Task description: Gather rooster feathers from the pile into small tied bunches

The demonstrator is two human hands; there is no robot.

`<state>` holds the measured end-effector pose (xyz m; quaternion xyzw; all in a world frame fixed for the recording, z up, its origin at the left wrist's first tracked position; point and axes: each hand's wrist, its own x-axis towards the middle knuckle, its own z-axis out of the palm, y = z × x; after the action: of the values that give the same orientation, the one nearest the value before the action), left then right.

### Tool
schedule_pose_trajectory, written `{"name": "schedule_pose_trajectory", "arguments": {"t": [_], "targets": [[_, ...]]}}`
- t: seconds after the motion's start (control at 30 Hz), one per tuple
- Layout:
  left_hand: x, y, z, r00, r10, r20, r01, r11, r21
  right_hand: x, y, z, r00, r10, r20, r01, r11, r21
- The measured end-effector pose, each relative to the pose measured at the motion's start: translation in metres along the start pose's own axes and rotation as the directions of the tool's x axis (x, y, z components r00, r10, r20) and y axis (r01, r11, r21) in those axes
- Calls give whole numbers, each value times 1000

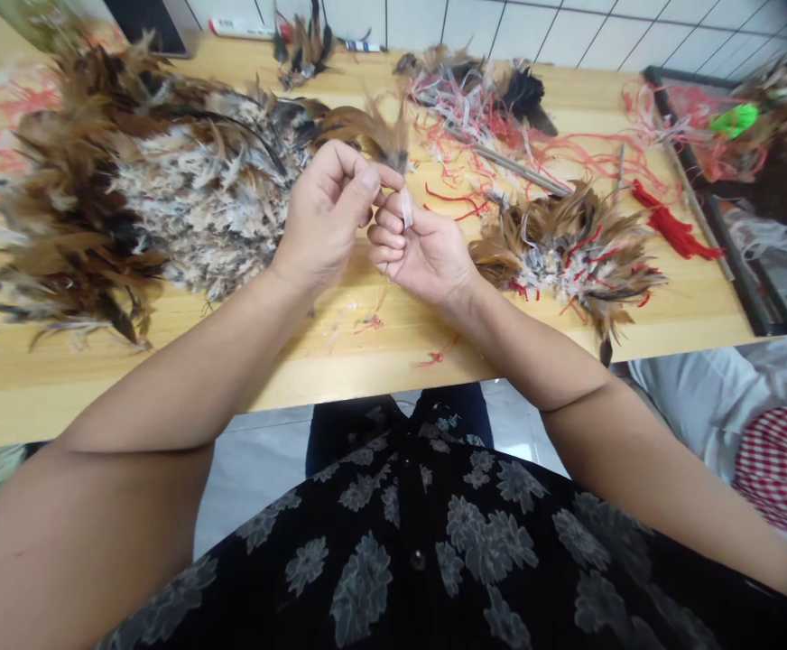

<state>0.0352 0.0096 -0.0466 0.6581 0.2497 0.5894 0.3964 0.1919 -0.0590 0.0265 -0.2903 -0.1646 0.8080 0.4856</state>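
Observation:
My left hand point(332, 212) and my right hand point(427, 253) meet above the table, fingertips close together. Between the fingertips of my left hand is a small bunch of brown feathers point(394, 135), its wispy ends pointing away from me. A short white strip of ribbon point(406, 208) lies across the curled fingers of my right hand, which grip it. Where the feather stems and the strip meet is hidden by the fingers. Left of my hands spreads a big pile of brown and whitish feathers point(197, 190). To the right lies a smaller heap of feather bunches with red ties point(569, 248).
Pink and white strings point(461, 99) lie tangled at the back beside a thin rod point(508, 162). A bundle of red string point(678, 221) sits near a dark-framed tray point(759, 302) on the right. Markers point(245, 29) lie along the tiled wall point(488, 32).

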Motion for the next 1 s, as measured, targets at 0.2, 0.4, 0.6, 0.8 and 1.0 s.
{"name": "schedule_pose_trajectory", "arguments": {"t": [0.2,0.4,0.6,0.8,1.0], "targets": [[7,-34,-12,993,79,92,-77,997,-19,-5,3,8,998,57,-24,-56,997,48],[12,-58,-31,966,170,196,-182,982,48,-9,0,13,992,90,-85,-86,995,59],[4,-12,-25,987,0,161,-27,986,167,-7,3,12,982,106,-157,-103,994,29],[4,4,-11,991,-33,131,9,983,183,-7,8,11,981,18,-194,-35,996,-84],[7,-6,-21,983,-104,154,66,971,231,-1,13,2,983,-58,-175,17,974,-225]]}}
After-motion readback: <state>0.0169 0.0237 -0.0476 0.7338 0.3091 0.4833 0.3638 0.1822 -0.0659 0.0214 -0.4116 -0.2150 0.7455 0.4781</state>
